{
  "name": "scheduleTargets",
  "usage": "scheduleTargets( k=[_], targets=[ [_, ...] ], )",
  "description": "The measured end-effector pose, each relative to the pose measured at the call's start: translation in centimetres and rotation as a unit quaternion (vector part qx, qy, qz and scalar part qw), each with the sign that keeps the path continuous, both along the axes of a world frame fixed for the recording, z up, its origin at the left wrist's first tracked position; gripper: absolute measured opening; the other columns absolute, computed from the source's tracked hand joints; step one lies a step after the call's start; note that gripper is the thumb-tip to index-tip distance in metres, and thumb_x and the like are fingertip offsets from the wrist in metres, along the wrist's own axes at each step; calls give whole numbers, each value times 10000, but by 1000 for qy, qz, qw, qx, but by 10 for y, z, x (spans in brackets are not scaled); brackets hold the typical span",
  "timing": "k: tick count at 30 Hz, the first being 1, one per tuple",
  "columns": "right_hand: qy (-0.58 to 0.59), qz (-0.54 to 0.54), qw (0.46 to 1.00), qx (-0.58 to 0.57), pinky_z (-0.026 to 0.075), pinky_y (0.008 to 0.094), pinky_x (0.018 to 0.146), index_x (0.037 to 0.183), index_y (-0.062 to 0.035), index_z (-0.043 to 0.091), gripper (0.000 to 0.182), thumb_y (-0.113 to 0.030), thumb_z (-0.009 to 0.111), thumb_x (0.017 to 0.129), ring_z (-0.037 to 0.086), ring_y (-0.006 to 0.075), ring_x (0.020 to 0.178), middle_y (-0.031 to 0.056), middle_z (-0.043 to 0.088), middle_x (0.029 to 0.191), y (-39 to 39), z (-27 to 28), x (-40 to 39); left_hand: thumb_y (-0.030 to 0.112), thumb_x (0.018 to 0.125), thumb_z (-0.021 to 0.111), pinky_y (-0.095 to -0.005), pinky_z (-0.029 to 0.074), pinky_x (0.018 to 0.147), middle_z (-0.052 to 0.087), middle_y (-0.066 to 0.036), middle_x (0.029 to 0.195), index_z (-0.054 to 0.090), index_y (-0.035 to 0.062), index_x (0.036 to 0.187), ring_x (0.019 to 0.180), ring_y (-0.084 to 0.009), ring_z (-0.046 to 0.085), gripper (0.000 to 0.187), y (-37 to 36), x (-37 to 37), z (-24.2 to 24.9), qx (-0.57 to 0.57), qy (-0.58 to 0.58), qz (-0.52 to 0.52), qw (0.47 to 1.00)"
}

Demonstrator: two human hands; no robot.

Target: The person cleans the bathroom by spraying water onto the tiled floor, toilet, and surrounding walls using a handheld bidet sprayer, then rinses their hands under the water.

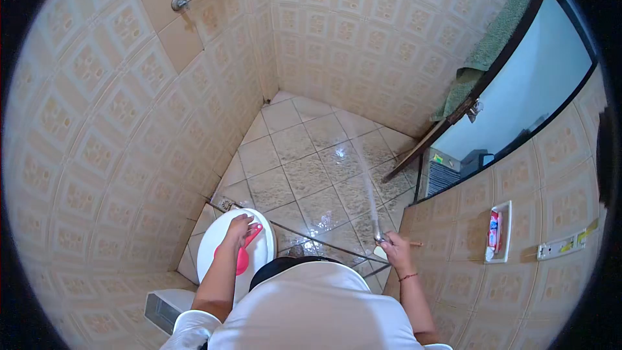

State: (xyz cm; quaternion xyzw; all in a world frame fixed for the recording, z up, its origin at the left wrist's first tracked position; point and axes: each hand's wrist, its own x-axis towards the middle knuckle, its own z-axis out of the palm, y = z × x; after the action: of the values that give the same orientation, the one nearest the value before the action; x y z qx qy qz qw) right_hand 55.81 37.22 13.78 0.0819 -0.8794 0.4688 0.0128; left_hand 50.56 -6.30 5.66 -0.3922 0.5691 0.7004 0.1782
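Note:
On the left, my left hand [238,228] is closed around the handle of a pink brush [242,260], over a round white lid [214,232]. My right hand [396,250] grips a metal spray nozzle [378,237] on the right. A stream of water [367,178] runs from the nozzle onto the tiled floor [317,172], which is wet and shiny. A thin brownish stick-like piece [416,244] shows beside my right hand; what it belongs to is unclear.
A half-open door [414,155] with a green towel [492,42] stands at the right. On the right wall are a soap dish [506,233] and a socket plate [562,245]. A tap [180,4] sticks out of the left wall. A drain [227,205] lies beyond the lid.

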Motion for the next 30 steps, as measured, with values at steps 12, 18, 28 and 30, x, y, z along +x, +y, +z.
scheduleTargets(
  k=[12, 18, 28, 30],
  targets=[
    [-28, -257, 966, 20, 345, 306, 471, 672, -2, 467, 370, -353, 570, 731, 382, 192, 488, 100, 375, 533, 2, 5, 60, 71, 781, 476, -264, 451, 576, 506, -82, 937, 414, 25, 1095, 765, -178, 535, 324, 0, -49, -20, 17, -1, -69, 997],
    [-40, -141, 989, 11, 334, 274, 466, 680, -8, 497, 392, -392, 551, 738, 372, 133, 501, 57, 378, 524, -27, 13, 38, 73, 775, 477, -270, 445, 589, 513, -74, 913, 400, 26, 1104, 761, -173, 537, 341, -5, -58, -26, 29, 9, -82, 996],
    [9, 133, 991, -2, 336, 274, 462, 678, 3, 515, 444, -437, 547, 733, 426, 146, 493, 62, 425, 536, -67, 7, -32, 84, 785, 490, -272, 442, 642, 525, -83, 957, 327, 14, 1197, 828, -194, 543, 449, -50, -35, -27, 6, -1, -40, 999],
    [-70, 175, 980, -64, 333, 276, 460, 672, 5, 513, 465, -455, 537, 735, 427, 153, 495, 57, 420, 537, -81, 24, -37, 93, 787, 499, -277, 440, 660, 516, -91, 994, 302, 5, 1216, 850, -197, 540, 481, -57, -26, -22, 4, 3, -26, 1000]
  ],
)
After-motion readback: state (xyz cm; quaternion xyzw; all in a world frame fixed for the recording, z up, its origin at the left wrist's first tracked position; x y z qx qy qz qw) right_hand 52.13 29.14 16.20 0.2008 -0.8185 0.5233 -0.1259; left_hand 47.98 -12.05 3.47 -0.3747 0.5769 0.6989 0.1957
